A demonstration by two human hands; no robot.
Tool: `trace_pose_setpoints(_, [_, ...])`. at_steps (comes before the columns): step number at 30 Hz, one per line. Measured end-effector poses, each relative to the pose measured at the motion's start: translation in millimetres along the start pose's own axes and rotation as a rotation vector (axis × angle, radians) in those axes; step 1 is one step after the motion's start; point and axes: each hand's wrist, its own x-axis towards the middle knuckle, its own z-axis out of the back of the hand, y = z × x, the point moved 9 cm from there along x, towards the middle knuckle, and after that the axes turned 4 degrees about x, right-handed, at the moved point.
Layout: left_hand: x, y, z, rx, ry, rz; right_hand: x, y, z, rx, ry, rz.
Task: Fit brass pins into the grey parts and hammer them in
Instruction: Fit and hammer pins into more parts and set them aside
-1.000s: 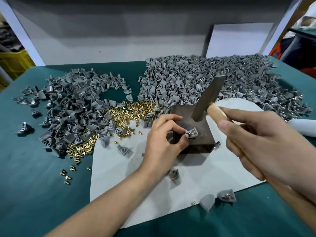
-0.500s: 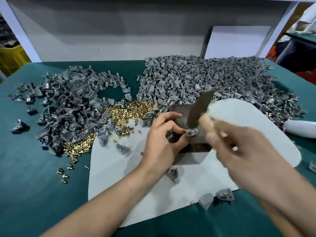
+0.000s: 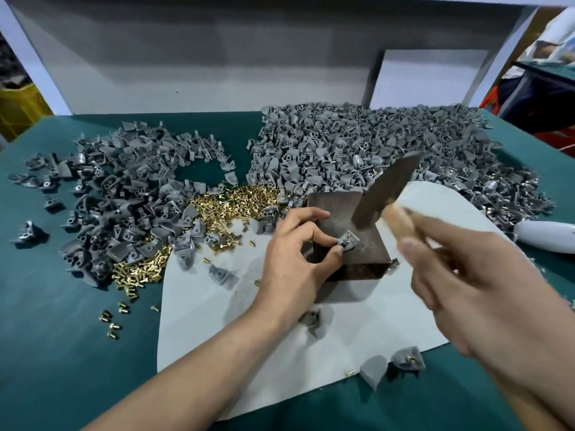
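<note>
My left hand (image 3: 297,256) pinches a small grey part (image 3: 348,239) flat on top of a dark metal block (image 3: 339,222) at the centre. My right hand (image 3: 473,293) grips the wooden handle of a hammer (image 3: 385,189). The blurred steel head hangs just above and right of the part, tilted up to the right. A pile of brass pins (image 3: 239,202) lies left of the block. The pin in the held part is hidden by my fingertips.
Big heaps of grey parts cover the green table at back left (image 3: 118,194) and back right (image 3: 357,144). White paper (image 3: 357,334) lies under the block with loose parts on it (image 3: 407,357). A white object (image 3: 547,241) lies at the right edge.
The hammer came down onto the part half a second ago and has since lifted a little again. My left hand kept pinching the part on the block.
</note>
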Motion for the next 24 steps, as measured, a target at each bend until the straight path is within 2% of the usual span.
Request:
trace_pose_setpoints(4, [0, -3, 1, 0.056, -0.009, 0.000, 2, -5, 0, 0.009, 0.016, -0.046])
trace_pose_setpoints(7, [-1, -6, 1, 0.102, -0.007, -0.011, 3, 1, 5, 0.001, -0.019, -0.001])
trace_pose_setpoints(10, [0, -6, 3, 0.132, -0.011, -0.003, -3, -7, -5, 0.063, 0.082, -0.070])
trace_pose_setpoints(12, [-2, -6, 4, 0.144, -0.011, 0.001, -2, -8, 7, 0.229, 0.007, -0.064])
trace_pose_setpoints(15, [-4, -4, 2, 0.097, -0.004, 0.040, 9, -31, 34, 0.600, -0.113, -0.179])
trace_pose_setpoints(20, [-6, -2, 5, -0.081, -0.012, 0.152, 29, -98, 3, 1.094, 0.052, -0.493])
trace_pose_setpoints(24, [-2, -21, 7, -0.229, 0.002, 0.199, 30, -123, -23, 1.380, 0.136, -0.521])
